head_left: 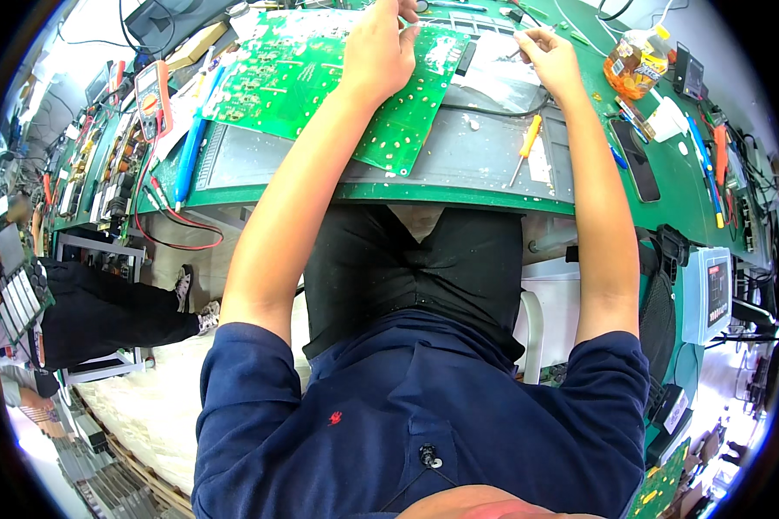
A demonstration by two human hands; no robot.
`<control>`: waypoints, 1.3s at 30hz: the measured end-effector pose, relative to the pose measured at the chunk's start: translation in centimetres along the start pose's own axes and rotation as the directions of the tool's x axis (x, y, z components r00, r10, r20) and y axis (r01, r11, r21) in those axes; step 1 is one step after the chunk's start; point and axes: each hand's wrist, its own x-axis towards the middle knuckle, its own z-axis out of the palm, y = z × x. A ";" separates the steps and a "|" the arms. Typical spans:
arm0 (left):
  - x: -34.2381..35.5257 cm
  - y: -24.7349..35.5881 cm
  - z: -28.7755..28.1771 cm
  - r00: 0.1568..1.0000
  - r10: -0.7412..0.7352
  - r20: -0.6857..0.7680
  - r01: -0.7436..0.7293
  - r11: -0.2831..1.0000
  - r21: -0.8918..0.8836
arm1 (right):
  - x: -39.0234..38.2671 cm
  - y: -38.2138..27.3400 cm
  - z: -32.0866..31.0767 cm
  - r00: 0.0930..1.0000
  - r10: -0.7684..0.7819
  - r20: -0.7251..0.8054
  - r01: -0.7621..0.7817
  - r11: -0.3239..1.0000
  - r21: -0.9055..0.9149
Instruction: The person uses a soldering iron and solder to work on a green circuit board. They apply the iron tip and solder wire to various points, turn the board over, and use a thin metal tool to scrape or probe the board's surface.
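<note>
A large green circuit board (320, 82) lies tilted across the grey work mat (320, 162). My left hand (381, 54) is over the board, its fingers curled near the picture's top edge; what they grip, if anything, is hidden. To the right of the board, above a clear plastic bag (502, 78), my right hand (552, 60) is closed in a pinch. A thin dark bit shows at its fingertips, too small to name. Below the right hand, a screwdriver with an orange-yellow handle (531, 137) rests on the mat beside a black cable (493, 111).
At left are a red multimeter (151, 97) with leads hanging over the table edge, a blue pen-shaped tool (190, 160) and stacked circuit boards (112, 173). Rightward stand a bottle of orange drink (636, 65) and a phone (636, 160). Another person's legs (112, 307) show at far left.
</note>
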 end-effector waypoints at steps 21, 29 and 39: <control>-0.3 1.0 -0.4 0.955 0.191 0.226 -0.223 0.967 0.126 | 0.0 0.9 0.0 0.993 -0.071 0.089 0.090 0.967 -0.240; -1.0 -0.5 0.7 0.925 0.247 0.289 -0.311 0.928 0.204 | -0.2 -0.2 0.2 0.991 0.048 0.129 -0.018 0.974 -0.226; -1.1 0.2 0.6 0.916 0.289 0.279 -0.365 0.888 0.279 | -0.3 -0.3 0.4 0.990 0.032 0.140 -0.009 0.987 -0.163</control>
